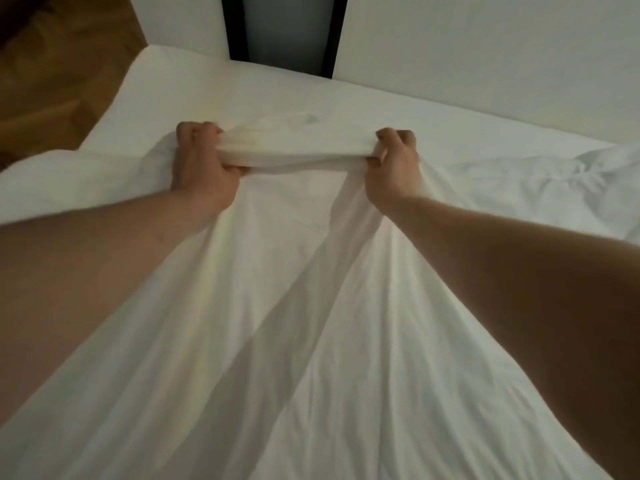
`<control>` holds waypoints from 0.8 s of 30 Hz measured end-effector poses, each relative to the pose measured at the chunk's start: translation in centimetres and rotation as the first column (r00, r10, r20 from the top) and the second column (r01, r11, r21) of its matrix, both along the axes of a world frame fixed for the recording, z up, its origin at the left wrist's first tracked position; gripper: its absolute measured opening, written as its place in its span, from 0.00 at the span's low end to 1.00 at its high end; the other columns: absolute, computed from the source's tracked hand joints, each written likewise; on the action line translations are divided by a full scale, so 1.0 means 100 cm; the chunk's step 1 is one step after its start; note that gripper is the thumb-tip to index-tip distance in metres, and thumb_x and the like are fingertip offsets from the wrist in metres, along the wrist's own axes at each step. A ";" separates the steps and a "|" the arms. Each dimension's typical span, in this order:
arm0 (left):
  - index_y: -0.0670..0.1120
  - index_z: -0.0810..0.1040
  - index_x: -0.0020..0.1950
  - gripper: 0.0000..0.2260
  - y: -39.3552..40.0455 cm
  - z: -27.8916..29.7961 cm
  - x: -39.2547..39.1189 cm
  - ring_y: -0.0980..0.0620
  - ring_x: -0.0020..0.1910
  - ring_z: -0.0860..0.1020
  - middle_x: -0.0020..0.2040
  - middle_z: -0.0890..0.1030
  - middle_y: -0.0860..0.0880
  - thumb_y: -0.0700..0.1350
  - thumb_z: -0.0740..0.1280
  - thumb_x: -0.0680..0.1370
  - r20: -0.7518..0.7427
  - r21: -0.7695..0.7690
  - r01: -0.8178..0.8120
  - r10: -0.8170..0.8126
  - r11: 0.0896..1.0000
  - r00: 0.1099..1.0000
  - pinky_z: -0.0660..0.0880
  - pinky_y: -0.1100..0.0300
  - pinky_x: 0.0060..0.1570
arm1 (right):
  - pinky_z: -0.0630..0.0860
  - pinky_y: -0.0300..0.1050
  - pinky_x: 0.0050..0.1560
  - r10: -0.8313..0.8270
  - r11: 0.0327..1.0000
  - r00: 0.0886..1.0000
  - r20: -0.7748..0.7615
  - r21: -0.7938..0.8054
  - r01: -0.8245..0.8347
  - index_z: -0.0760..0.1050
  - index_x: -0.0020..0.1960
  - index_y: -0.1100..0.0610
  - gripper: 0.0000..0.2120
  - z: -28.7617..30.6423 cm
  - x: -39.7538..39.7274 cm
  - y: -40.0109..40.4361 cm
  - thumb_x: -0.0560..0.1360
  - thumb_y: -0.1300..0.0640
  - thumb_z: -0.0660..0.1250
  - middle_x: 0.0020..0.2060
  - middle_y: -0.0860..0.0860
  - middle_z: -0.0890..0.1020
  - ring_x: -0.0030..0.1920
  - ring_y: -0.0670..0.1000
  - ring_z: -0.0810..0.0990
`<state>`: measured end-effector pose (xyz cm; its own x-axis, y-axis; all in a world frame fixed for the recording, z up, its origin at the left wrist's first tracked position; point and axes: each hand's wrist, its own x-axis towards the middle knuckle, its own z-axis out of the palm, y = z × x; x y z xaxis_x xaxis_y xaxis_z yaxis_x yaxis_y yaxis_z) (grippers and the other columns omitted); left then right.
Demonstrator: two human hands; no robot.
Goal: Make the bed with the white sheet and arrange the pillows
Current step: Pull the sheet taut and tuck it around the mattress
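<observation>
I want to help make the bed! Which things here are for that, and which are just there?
For the job:
white sheet, bunched and gripped by both hands
left hand
right hand
bed

Just there:
wooden floor
white wall
dark panel

No pillows are clearly in view.

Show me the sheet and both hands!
sheet (pixel 294 148), head view, bunched edge stretched between the hands
left hand (pixel 202 168), head view, back of the fist
right hand (pixel 394 168), head view, back of the fist
</observation>
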<state>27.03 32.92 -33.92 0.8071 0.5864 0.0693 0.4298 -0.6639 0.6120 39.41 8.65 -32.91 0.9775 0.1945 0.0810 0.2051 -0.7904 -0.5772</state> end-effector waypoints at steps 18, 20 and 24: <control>0.55 0.48 0.83 0.38 -0.067 -0.070 -0.364 0.46 0.81 0.50 0.83 0.45 0.50 0.65 0.57 0.77 -0.832 -0.236 0.288 -0.346 0.928 0.434 0.55 0.47 0.78 | 0.55 0.51 0.79 0.139 0.718 0.590 -0.795 -0.329 -0.613 0.48 0.84 0.48 0.37 -0.065 -0.351 -0.095 0.81 0.43 0.62 0.84 0.50 0.49 0.83 0.56 0.51; 0.52 0.48 0.83 0.37 -0.066 -0.049 -0.392 0.46 0.81 0.51 0.83 0.46 0.50 0.62 0.60 0.80 -0.845 -0.352 0.252 -0.422 0.902 0.329 0.54 0.50 0.78 | 0.55 0.44 0.78 0.134 0.742 0.526 -0.840 -0.267 -0.615 0.52 0.84 0.51 0.36 -0.053 -0.376 -0.099 0.81 0.46 0.64 0.83 0.53 0.54 0.82 0.54 0.55; 0.50 0.54 0.82 0.32 -0.066 -0.005 -0.425 0.47 0.78 0.59 0.82 0.54 0.49 0.58 0.61 0.81 -0.828 -0.408 0.128 -0.426 0.904 0.365 0.57 0.55 0.77 | 0.61 0.46 0.77 0.122 0.819 0.530 -0.839 -0.217 -0.532 0.56 0.83 0.51 0.35 -0.023 -0.403 -0.094 0.81 0.47 0.65 0.83 0.52 0.56 0.78 0.53 0.65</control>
